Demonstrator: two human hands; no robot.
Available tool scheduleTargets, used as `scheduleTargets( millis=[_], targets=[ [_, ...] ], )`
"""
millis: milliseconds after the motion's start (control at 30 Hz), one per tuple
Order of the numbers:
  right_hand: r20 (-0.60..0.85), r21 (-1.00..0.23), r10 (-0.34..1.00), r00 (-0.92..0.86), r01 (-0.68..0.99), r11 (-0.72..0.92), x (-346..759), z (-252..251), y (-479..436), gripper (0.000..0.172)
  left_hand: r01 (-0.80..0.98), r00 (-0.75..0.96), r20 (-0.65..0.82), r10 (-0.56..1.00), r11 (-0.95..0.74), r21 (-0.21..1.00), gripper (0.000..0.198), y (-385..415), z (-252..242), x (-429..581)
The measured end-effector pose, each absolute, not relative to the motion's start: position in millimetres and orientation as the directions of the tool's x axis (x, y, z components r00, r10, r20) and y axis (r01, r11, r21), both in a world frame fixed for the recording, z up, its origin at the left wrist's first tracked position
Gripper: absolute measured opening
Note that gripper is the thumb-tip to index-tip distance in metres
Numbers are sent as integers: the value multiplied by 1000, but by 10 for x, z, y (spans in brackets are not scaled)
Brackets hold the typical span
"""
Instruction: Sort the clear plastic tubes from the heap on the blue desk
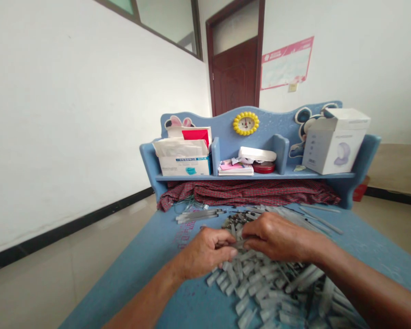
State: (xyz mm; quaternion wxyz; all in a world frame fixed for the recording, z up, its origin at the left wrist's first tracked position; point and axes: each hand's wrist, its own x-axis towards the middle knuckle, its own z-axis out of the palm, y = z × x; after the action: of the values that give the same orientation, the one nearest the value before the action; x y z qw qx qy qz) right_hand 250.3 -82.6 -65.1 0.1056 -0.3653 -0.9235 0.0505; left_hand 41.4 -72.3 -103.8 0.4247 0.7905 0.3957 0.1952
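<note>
My left hand (208,250) is closed in a pinch above the blue table, its fingertips pointing right. My right hand (274,236) is also closed, fingers bent down, a short way from the left fingertips. Something small and pale seems to lie between the two hands, but it is blurred, and what each hand grips cannot be made out. Beneath and in front of them spreads a heap of translucent pen caps (260,278). Small dark-tipped parts (233,220) lie just behind the fingers. Left of these rests a row of clear pen barrels (198,214) with dark ends.
Long thin tubes (324,220) lie at the back right of the blue table (130,278). A checked cloth (246,193) is bunched under the shelf (253,177), which carries a mask box (185,162), papers (235,170), a red tin (263,168) and a white carton (335,141).
</note>
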Motion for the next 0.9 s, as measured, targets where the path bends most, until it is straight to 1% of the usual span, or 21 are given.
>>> scheduleTargets(
  millis=[133, 200, 300, 467, 633, 800, 900],
  targets=[
    [188, -209, 730, -657, 700, 683, 2655, -595, -748, 23, 477, 563, -24, 826, -301, 826, 22, -623, -1031, 319],
    [203, -212, 748, -632, 717, 664, 2721, -566, -715, 23, 472, 537, -3, 843, -298, 829, 25, -578, -1028, 280],
    [212, -204, 757, -619, 729, 653, 2768, -539, -699, 23, 474, 549, 7, 836, -319, 821, 27, -565, -1014, 265],
    [162, -181, 730, -664, 708, 683, 2751, -506, -747, 21, 486, 603, -29, 797, -339, 805, 32, -676, -942, 343],
    [122, -164, 680, -723, 661, 732, 2752, -477, -789, 24, 480, 605, -17, 796, -348, 805, 34, -744, -901, 406],
    [86, -157, 652, -753, 636, 755, 2765, -451, -844, 25, 547, 618, -49, 784, -384, 744, 32, -757, -789, 371],
    [92, -152, 640, -763, 624, 766, 2816, -365, -1008, 28, 571, 662, -38, 749, -470, 673, 36, -858, -611, 343]
  ],
)
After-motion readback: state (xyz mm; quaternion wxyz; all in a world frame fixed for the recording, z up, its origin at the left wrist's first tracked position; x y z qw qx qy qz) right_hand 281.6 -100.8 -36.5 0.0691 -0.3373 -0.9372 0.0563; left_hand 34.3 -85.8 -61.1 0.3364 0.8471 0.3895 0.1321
